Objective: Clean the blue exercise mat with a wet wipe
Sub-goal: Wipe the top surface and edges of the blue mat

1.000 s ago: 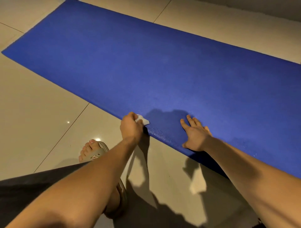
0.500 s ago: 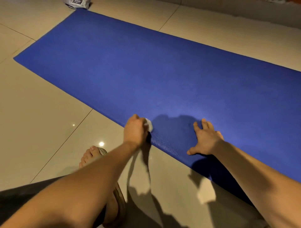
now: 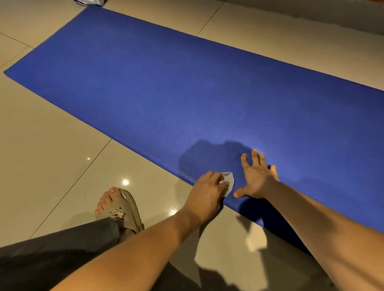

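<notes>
The blue exercise mat (image 3: 187,87) lies flat on the tiled floor, running from upper left to lower right. My left hand (image 3: 207,191) grips a small crumpled white wet wipe (image 3: 228,182) and presses it onto the mat's near edge. A damp speckled patch shows on the mat just left of the wipe. My right hand (image 3: 256,176) rests flat on the mat with its fingers spread, right next to the wipe.
Glossy beige floor tiles (image 3: 52,155) surround the mat. My left foot in a tan sandal (image 3: 122,209) stands on the floor near the mat's edge, with a dark trouser leg (image 3: 52,255) below it. A packet (image 3: 89,2) peeks in at the top edge.
My left hand has slid the wipe rightward along the mat's near edge, closing up to my right hand. The view has shifted, and my foot shows more fully.
</notes>
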The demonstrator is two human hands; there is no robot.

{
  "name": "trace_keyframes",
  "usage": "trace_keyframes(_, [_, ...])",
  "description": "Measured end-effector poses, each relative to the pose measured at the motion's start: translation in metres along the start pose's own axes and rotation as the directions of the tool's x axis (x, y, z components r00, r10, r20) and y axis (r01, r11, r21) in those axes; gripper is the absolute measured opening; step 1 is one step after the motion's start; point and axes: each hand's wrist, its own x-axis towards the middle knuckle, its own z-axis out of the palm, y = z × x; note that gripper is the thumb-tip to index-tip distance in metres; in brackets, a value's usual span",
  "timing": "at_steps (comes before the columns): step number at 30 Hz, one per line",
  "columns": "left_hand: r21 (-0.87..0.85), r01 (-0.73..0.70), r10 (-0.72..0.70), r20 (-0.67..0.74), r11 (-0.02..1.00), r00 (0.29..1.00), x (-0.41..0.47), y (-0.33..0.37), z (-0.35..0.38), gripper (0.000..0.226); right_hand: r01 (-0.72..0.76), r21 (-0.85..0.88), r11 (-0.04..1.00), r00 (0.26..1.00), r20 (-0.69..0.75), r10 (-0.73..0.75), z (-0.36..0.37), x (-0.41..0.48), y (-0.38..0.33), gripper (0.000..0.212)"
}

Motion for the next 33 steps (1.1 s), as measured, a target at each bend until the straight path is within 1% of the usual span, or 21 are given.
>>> trace_keyframes(2, [0.105, -0.044, 0.046, -0.011, 0.993, 0.999, 0.003, -0.022, -0.008, 0.024, 0.008, 0.002, 1.000, 1.000, -0.005, -0.008, 0.001, -0.001, 0.001, 0.142])
trace_keyframes(4, [0.207, -0.002, 0.008, -0.032, 0.978, 0.999, 0.009, -0.054, -0.025, 0.018, 0.011, 0.002, 1.000, 1.000, -0.018, -0.011, 0.002, -0.002, 0.001, 0.142])
trace_keyframes(6, [0.287, 0.132, -0.116, -0.073, 0.949, 0.991, 0.014, -0.089, -0.048, 0.014, 0.006, 0.005, 1.000, 1.000, -0.030, -0.006, 0.003, -0.002, 0.000, 0.142])
trace_keyframes(8, [0.337, 0.289, -0.272, -0.100, 0.896, 0.957, 0.015, -0.119, -0.068, 0.012, 0.000, 0.012, 1.000, 0.999, -0.037, 0.000, 0.005, -0.002, 0.000, 0.143])
trace_keyframes(9, [0.350, 0.342, -0.321, -0.118, 0.872, 0.940, 0.015, -0.127, -0.073, 0.011, -0.002, 0.015, 1.000, 0.999, -0.039, 0.003, 0.005, -0.001, 0.000, 0.144])
trace_keyframes(10, [0.338, 0.376, -0.352, -0.133, 0.863, 0.926, 0.014, -0.129, -0.073, 0.012, -0.004, 0.018, 1.000, 0.999, -0.039, 0.005, 0.005, -0.001, 0.000, 0.144])
trace_keyframes(12, [0.268, 0.381, -0.352, -0.152, 0.885, 0.924, 0.008, -0.120, -0.060, 0.017, -0.004, 0.018, 1.000, 0.999, -0.035, 0.005, 0.004, 0.000, -0.001, 0.144])
trace_keyframes(14, [0.155, 0.392, -0.370, -0.154, 0.907, 0.916, 0.002, -0.102, -0.041, 0.037, -0.005, 0.017, 1.000, 0.999, -0.033, 0.006, 0.005, 0.001, -0.002, 0.145])
trace_keyframes(16, [0.017, 0.425, -0.421, -0.110, 0.905, 0.901, -0.001, -0.082, -0.026, 0.052, -0.008, 0.013, 1.000, 0.999, -0.031, 0.008, 0.005, 0.001, -0.001, 0.145])
trace_keyframes(17, [-0.029, 0.400, -0.401, -0.072, 0.916, 0.913, -0.001, -0.071, -0.022, 0.055, -0.006, 0.014, 1.000, 1.000, -0.028, 0.007, 0.004, 0.002, -0.001, 0.145])
trace_keyframes(18, [-0.035, 0.332, -0.333, -0.040, 0.943, 0.942, -0.001, -0.060, -0.017, 0.058, -0.003, 0.017, 1.000, 1.000, -0.021, 0.003, 0.004, 0.002, 0.000, 0.145])
trace_keyframes(20, [0.005, 0.122, -0.122, 0.048, 0.993, 0.991, -0.004, -0.036, -0.010, 0.065, 0.005, 0.028, 1.000, 1.000, -0.010, -0.005, 0.004, 0.002, 0.000, 0.145])
trace_keyframes(22, [0.053, -0.068, 0.058, 0.164, 0.996, 0.985, -0.008, -0.024, -0.005, 0.069, 0.004, 0.036, 0.999, 1.000, -0.013, -0.003, 0.005, 0.003, 0.001, 0.144])
trace_keyframes(23, [0.102, -0.136, 0.114, 0.196, 0.985, 0.974, -0.006, -0.027, -0.004, 0.071, 0.002, 0.037, 0.999, 1.000, -0.017, -0.002, 0.005, 0.003, 0.001, 0.144])
trace_keyframes(24, [0.162, -0.176, 0.142, 0.203, 0.971, 0.969, -0.003, -0.033, -0.005, 0.075, 0.003, 0.039, 0.999, 1.000, -0.018, -0.002, 0.005, 0.003, 0.001, 0.144])
trace_keyframes(25, [0.232, -0.179, 0.132, 0.204, 0.956, 0.970, 0.001, -0.043, -0.008, 0.079, 0.006, 0.040, 0.999, 1.000, -0.018, -0.005, 0.005, 0.003, 0.001, 0.144])
trace_keyframes(26, [0.299, -0.137, 0.073, 0.215, 0.944, 0.974, 0.007, -0.054, -0.015, 0.086, 0.009, 0.040, 0.999, 1.000, -0.018, -0.008, 0.005, 0.003, 0.001, 0.144])
trace_keyframes(27, [0.356, -0.055, -0.029, 0.228, 0.933, 0.973, 0.012, -0.068, -0.022, 0.094, 0.011, 0.037, 0.999, 1.000, -0.019, -0.010, 0.005, 0.003, 0.001, 0.144])
trace_keyframes(29, [0.369, 0.129, -0.212, 0.192, 0.920, 0.958, 0.020, -0.095, -0.037, 0.102, 0.009, 0.030, 0.999, 1.000, -0.023, -0.009, 0.006, 0.003, 0.001, 0.145])
trace_keyframes(31, [0.327, 0.233, -0.300, 0.171, 0.916, 0.939, 0.023, -0.113, -0.047, 0.104, 0.006, 0.027, 1.000, 1.000, -0.026, -0.005, 0.006, 0.003, 0.000, 0.145])
trace_keyframes(33, [0.304, 0.270, -0.340, 0.207, 0.914, 0.917, 0.024, -0.120, -0.050, 0.109, 0.003, 0.025, 1.000, 1.000, -0.026, -0.002, 0.007, 0.003, -0.001, 0.145])
